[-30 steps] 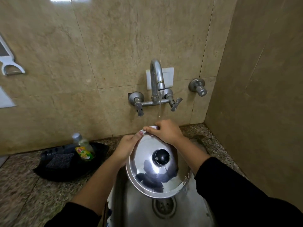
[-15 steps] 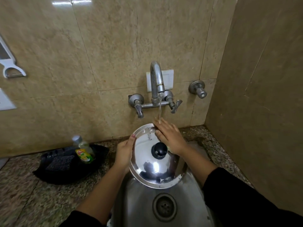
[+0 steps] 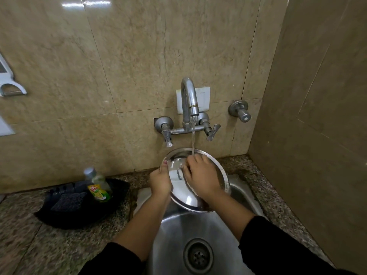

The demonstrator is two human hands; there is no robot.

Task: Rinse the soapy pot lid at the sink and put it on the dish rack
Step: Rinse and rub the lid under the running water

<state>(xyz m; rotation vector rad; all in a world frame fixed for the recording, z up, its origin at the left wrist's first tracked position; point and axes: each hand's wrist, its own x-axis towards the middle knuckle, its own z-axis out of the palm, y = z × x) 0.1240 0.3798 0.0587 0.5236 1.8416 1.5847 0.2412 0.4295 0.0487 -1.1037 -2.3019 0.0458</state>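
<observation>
A round steel pot lid [image 3: 182, 193] is held tilted over the steel sink [image 3: 174, 227], right under the tap [image 3: 189, 100]. Water runs from the spout onto the lid's far part. My left hand [image 3: 160, 181] grips the lid's left rim, thumb over the edge. My right hand [image 3: 202, 175] lies flat on the lid's face with fingers spread, under the stream, and covers the black knob. No dish rack is in view.
A black tray [image 3: 79, 203] on the granite counter to the left holds a scrub pad [image 3: 68, 201] and a dish soap bottle [image 3: 98, 185]. A side wall closes the right. A separate valve [image 3: 240, 112] sticks out of the back wall.
The lid has moved up and back under the water stream. My right hand has slid over the lid's face and now hides the knob. The view has tipped down.
</observation>
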